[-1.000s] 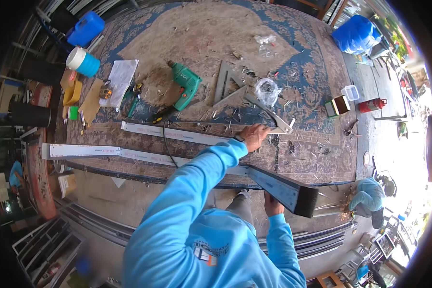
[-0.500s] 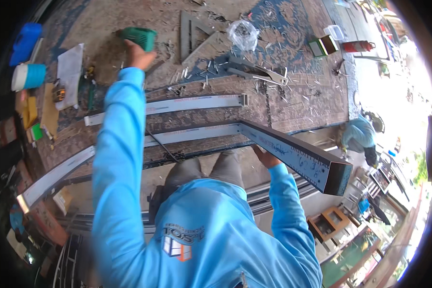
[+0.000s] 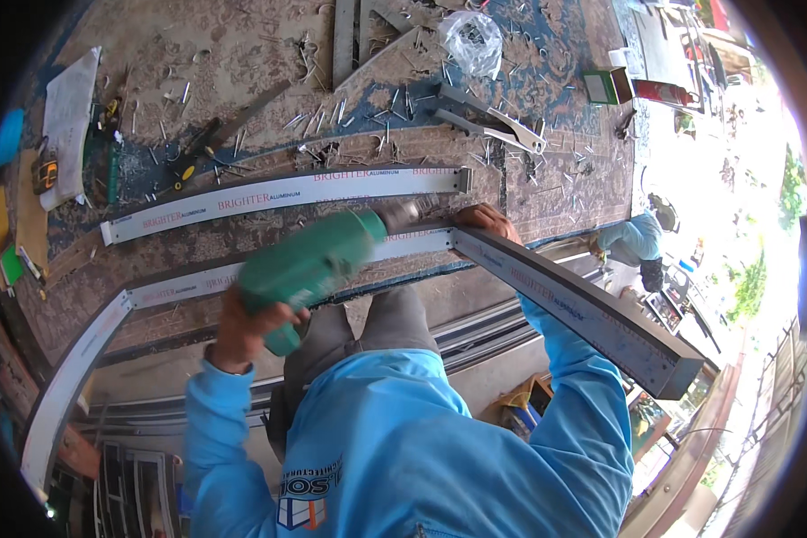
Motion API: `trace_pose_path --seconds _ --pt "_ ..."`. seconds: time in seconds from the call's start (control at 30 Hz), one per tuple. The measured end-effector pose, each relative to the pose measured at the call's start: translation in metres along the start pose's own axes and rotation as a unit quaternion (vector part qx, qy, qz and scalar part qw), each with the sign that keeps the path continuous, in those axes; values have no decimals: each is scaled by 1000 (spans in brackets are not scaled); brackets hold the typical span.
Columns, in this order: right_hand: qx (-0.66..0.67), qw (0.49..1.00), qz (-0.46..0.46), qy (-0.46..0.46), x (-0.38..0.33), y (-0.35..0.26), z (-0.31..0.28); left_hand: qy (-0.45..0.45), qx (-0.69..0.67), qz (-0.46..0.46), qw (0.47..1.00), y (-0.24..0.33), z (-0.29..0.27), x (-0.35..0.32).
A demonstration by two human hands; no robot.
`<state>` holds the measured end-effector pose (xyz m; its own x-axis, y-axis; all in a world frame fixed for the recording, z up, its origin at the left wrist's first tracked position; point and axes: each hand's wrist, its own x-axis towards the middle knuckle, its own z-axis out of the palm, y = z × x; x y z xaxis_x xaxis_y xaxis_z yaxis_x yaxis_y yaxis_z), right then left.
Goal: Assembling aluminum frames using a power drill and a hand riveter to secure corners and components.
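My left hand [image 3: 249, 330] is closed round the handle of a green power drill [image 3: 318, 255]. The drill slants across in front of my body, its chuck end close to a corner of a white-filmed aluminium frame [image 3: 181, 289]. My right hand [image 3: 486, 220] grips that corner from the far side, fingers curled over the top edge. The frame's right arm juts toward me, and its left arm bends down past the table edge. A separate aluminium bar [image 3: 287, 199] lies flat on the table just beyond.
The worktable is strewn with metal scraps. On it lie a metal square [image 3: 343, 45], a V-shaped metal piece [image 3: 511, 133], a plastic bag [image 3: 472, 43], a green box [image 3: 608, 86], a red bottle [image 3: 663, 92] and a tape measure [image 3: 45, 172]. Another person [image 3: 632, 238] crouches at right.
My left hand has brought the drill from the far table back to the frame corner. My right hand has moved from beneath the frame's arm up onto the corner.
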<state>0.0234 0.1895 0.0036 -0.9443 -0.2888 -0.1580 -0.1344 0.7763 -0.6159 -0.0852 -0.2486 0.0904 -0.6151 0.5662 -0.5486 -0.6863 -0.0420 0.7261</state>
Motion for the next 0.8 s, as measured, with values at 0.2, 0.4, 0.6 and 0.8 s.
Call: trace_pose_path --seconds 0.2,0.4,0.6,0.8 --pt "-9 1000 -6 -4 3 5 3 -71 -33 -76 994 -79 13 21" --pt "-14 1000 1 -22 0 11 3 -65 -77 -83 991 -84 15 34" --pt "-3 999 7 -36 1 11 1 -69 -90 -93 989 -77 17 42" --pt "-1 1000 3 -31 2 12 2 -58 -100 -145 983 -73 18 46"
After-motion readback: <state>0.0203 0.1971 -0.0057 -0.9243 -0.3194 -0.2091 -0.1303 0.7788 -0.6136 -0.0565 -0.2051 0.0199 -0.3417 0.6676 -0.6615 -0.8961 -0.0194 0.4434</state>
